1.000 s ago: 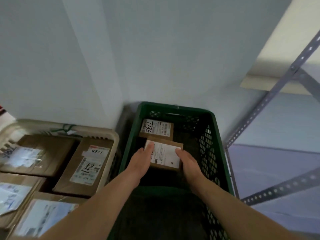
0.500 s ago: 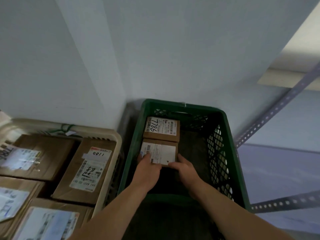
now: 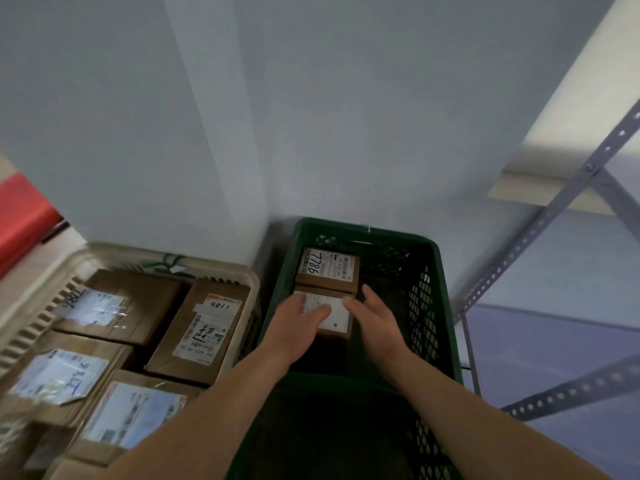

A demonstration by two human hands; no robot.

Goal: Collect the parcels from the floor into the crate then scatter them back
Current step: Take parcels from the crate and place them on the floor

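Observation:
A dark green mesh crate (image 3: 441, 306) stands on the floor against the wall. Two small brown parcels lie inside it. The far parcel (image 3: 329, 270) carries a label marked 7786. The near parcel (image 3: 337, 317) has a white label and lies right behind it. My left hand (image 3: 299, 327) rests flat on the near parcel's top with straight fingers. My right hand (image 3: 377, 322) is beside the parcel's right edge, fingers spread and relaxed, its thumb near the parcel's corner. Both forearms reach in over the crate's near rim.
A beige plastic crate (image 3: 221, 268) full of several larger brown boxes stands to the left of the green one. A grey perforated metal shelf frame (image 3: 540, 230) rises to the right. A red object (image 3: 20, 209) shows at the far left.
The near parcel was held between both hands above the crate floor. It now lies behind the 7786 parcel. My hands have loosened, the left flat on top, the right drawn off to the side.

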